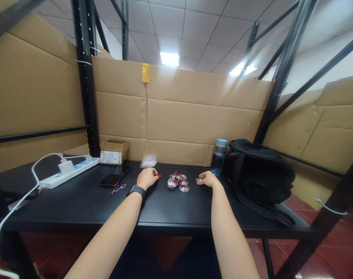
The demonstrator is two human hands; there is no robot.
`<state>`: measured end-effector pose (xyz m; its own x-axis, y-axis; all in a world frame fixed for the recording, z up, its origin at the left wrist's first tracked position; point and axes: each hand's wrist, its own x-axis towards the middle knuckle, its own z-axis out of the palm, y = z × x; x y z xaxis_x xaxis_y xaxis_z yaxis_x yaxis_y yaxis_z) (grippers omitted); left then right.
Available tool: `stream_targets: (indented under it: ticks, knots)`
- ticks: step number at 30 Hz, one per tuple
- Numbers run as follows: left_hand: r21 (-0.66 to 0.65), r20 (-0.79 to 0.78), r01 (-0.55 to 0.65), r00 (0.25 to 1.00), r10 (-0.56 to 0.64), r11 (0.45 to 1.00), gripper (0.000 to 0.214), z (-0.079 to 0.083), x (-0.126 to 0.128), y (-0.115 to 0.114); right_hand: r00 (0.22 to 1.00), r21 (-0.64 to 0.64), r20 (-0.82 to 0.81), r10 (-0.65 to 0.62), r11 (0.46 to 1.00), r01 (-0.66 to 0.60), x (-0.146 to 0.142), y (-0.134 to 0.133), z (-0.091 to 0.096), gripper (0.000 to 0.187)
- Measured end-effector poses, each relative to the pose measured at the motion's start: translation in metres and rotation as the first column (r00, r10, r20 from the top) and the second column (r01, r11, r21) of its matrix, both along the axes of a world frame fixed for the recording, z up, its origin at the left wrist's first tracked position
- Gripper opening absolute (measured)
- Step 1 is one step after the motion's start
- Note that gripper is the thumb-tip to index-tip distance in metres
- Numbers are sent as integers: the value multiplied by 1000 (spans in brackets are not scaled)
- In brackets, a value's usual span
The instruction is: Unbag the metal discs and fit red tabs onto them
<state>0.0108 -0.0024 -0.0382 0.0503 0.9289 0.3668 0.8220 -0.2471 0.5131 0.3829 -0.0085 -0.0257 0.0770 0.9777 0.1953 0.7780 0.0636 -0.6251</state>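
Observation:
Between my hands lies a loose pile of small, shiny, domed metal discs (pixel 172 183) with red bits among them; they look like finger cymbals. My left hand (pixel 146 178), a dark watch on its wrist, is at the left of the pile, closed on a small red piece (pixel 158 176) that sticks out at the fingertips. To the right of the pile, my right hand (pixel 208 179) pinches a metal disc (pixel 199 179) close to the tabletop. Its fingers partly cover that disc.
On the black table (pixel 170 211) stand a cardboard box (pixel 115 152), a water bottle (pixel 218 158) and a black bag (pixel 260 174). A phone (pixel 115 176), a keychain (pixel 117 189), a clear plastic bundle (pixel 149 161) and a white power strip (pixel 71 173) lie around. Cardboard walls (pixel 182 120) enclose the back.

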Motion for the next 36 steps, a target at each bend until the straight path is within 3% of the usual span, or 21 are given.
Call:
stream_targets:
  ticks: [6,9,12,14,17,19,28,36]
  knots:
    - [0,-1,7,1000,-7,1000,11,1,1,-2,999,-46,-31,-24,999,22,0,1,-3,47]
    - [3,9,11,1000,-11,1000,12,0,1,-1,999,-41,-12,-31,999,30,-3,0,0,38]
    - [-3,39,23,999,-23,1000,13,0,2,1,1000,107,-14,-12,994,13,-18,-4,8,26]
    - [-5,78,23,997,-23,1000,12,-1,4,2,991,195,-43,124,974,-114,-34,-7,13,25]
    - [-9,147,2,989,0,1000,10,-1,7,4,925,133,-36,379,919,-372,-59,-9,15,30]
    - [-14,182,-4,983,7,1000,11,-2,8,6,891,73,-33,452,890,-449,-69,-9,13,30]
    - [-7,234,16,972,-13,1000,11,-3,9,6,877,12,-146,458,887,-461,-64,-4,4,17]
    - [-17,240,23,971,-18,1000,11,-1,10,3,828,-41,-227,513,844,-534,-64,-13,13,25]
